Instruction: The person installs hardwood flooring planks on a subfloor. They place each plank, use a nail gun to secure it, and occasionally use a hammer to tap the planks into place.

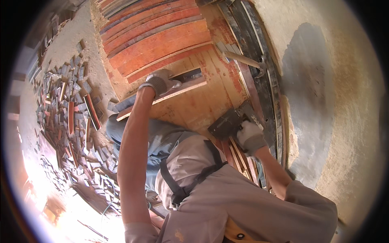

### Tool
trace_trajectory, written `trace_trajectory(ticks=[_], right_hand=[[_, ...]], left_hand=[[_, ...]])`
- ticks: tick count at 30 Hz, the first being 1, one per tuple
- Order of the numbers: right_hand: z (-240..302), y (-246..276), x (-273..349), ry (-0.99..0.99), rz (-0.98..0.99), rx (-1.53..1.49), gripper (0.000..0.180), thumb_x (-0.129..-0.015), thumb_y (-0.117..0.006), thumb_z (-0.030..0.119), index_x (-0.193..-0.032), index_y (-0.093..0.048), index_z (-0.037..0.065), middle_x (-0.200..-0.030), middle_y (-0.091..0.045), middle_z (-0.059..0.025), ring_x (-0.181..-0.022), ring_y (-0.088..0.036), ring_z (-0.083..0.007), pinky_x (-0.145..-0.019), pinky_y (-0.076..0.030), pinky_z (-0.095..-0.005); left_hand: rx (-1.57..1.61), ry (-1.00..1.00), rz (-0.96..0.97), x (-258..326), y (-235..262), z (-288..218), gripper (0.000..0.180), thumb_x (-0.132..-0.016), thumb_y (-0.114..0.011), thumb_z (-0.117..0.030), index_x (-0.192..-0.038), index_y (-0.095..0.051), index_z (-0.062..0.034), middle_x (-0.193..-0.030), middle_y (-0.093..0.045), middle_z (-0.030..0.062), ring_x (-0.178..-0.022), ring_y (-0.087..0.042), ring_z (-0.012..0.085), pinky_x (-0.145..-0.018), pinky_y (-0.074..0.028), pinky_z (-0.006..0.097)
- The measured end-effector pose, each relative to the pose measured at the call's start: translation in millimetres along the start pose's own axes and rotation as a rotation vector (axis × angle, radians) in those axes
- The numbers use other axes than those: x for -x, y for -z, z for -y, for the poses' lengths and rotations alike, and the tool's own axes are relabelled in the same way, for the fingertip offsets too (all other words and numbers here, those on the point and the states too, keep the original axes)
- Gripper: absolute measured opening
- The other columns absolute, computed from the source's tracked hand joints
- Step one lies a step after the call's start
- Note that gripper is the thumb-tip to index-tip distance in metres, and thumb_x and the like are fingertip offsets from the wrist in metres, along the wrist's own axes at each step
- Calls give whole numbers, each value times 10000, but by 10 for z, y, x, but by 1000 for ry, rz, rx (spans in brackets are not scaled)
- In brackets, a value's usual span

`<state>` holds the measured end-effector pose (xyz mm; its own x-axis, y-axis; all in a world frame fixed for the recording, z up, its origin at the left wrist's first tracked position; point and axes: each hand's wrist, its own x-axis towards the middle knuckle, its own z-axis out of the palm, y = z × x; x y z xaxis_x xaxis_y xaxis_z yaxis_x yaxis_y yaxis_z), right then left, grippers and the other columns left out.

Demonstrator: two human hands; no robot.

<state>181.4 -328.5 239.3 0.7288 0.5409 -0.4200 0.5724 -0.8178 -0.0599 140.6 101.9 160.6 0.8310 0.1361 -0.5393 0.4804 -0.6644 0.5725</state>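
My left hand (pixel 159 82), in a grey knit glove, is closed on the end of a narrow plywood strip (pixel 184 90). The strip lies across a wide orange-brown plywood board (pixel 202 107). My right hand (pixel 251 137), also gloved, grips a dark grey blocky tool (pixel 226 123). The tool rests on the board's near right part, beside a bundle of thin strips (pixel 237 156). I cannot tell what kind of tool it is. My torso and a dark shoulder strap fill the lower middle.
A stack of red-orange boards (pixel 156 38) lies beyond the plywood. A hammer with a wooden handle (pixel 248 60) rests on dark planks (pixel 259 48) at the right. Several small offcuts (pixel 67 117) litter the sandy ground at left. The floor at right has a dark patch (pixel 310 101).
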Motion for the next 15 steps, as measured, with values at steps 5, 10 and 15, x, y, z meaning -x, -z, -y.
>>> trace_trajectory(ticks=[5,10,15], right_hand=[[-165,551,-1152,-371,135,-921,479,-935,-718,467,-1116,-662,26,-896,-744,-167,-694,-723,-311,-640,-603,-411],[-21,533,-2384,-709,139,-1640,622,-963,-647,631,-1113,-619,28,-857,-718,-96,-678,-705,-209,-633,-639,-385],[77,411,-2758,-903,-2,-1722,464,-995,-662,502,-1081,-596,51,-988,-684,-117,-811,-711,-256,-718,-656,-424]], left_hand=[[-101,44,96,-115,-111,-25,478,-912,-705,-474,-1153,-754,-64,-1120,-741,219,-1060,-702,384,-936,-547,452],[-103,150,-35,47,-149,-160,392,-899,-730,-402,-1142,-768,-97,-1082,-745,199,-1085,-698,383,-955,-549,459],[-31,70,-513,334,-193,-220,410,-862,-793,-369,-1179,-735,-116,-1187,-711,155,-1102,-679,379,-923,-556,476]])
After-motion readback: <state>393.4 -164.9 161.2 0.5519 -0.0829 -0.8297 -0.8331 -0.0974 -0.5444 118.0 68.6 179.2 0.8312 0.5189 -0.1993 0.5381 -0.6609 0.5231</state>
